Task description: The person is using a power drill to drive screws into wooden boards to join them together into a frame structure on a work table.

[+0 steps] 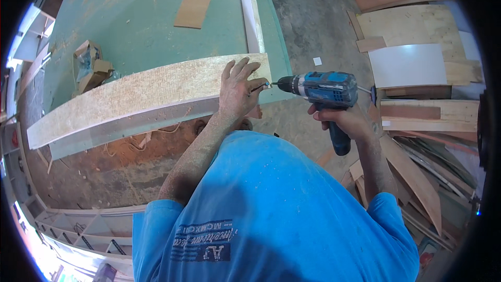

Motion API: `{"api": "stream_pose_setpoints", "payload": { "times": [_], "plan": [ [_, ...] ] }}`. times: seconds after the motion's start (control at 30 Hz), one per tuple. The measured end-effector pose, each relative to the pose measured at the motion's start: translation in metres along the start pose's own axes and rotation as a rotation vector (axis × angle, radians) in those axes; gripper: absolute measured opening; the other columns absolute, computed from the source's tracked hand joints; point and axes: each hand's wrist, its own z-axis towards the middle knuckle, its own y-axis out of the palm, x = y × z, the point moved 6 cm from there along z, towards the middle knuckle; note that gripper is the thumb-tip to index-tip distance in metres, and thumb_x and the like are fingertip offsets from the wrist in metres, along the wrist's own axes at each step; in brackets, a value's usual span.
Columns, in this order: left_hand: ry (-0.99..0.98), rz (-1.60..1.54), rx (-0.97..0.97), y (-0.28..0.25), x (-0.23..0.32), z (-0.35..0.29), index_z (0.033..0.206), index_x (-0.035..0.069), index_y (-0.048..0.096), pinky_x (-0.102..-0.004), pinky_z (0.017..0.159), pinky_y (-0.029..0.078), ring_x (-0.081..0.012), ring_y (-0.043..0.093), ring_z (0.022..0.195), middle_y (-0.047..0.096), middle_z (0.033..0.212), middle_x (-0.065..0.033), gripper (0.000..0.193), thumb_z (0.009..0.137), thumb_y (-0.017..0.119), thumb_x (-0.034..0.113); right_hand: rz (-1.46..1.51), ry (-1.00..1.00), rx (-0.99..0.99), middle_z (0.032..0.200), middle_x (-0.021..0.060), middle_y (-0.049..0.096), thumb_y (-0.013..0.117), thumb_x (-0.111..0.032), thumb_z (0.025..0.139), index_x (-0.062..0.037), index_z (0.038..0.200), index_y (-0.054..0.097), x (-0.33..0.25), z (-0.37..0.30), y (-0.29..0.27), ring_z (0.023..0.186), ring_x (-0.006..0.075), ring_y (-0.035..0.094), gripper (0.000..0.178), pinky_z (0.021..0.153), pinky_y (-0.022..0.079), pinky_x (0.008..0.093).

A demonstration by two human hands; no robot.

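Note:
My right hand (340,121) is wrapped round the grip of a blue and black cordless drill (329,90), held level with its chuck toward the left. Its bit (275,83) reaches the right end of a long pale wooden board (156,81). At the tip of the bit, the thumb and forefinger of my left hand (239,86) are pinched together on something too small to make out. The other fingers of that hand rest on the board's upper face. Sawdust coats my left forearm.
Under the board is a green-topped table (141,26). On it lie a brown wood strip (198,0), a white-faced strip (251,13) meeting the board, and an open cardboard box (94,70). Sheets and offcuts (412,26) crowd the right side, with a white panel (407,66) among them.

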Motion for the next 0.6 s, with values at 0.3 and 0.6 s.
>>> {"api": "stream_pose_setpoints", "payload": {
  "times": [0.3, 0.6],
  "plan": [
    [-0.006, 0.022, 0.002, 0.002, -0.001, -0.003, 0.104, 0.025, 0.081, -0.0545, 0.125, 0.024, -0.0267, 0.042, 0.144, 0.058, 0.140, -0.0024, 0.016, 0.090, 0.076, 0.030, -0.029, -0.030, -0.011, 0.095, 0.0073, 0.075, 0.075, -0.002, 0.081, -0.0048, 0.120, 0.068, -0.020, -0.012, 0.000, 0.067, 0.0111, 0.066, 0.040, 0.061, 0.056, 0.0297],
    [-0.001, 0.040, -0.009, 0.002, -0.001, -0.004, 0.107, 0.026, 0.080, -0.0562, 0.125, 0.023, -0.0284, 0.042, 0.144, 0.058, 0.141, -0.0038, 0.017, 0.092, 0.074, 0.033, -0.151, -0.003, 0.011, 0.094, 0.0069, 0.074, 0.076, -0.001, 0.080, -0.0049, 0.119, 0.069, -0.030, -0.012, 0.004, 0.067, 0.0124, 0.066, 0.040, 0.060, 0.056, 0.0294]
  ]
}}
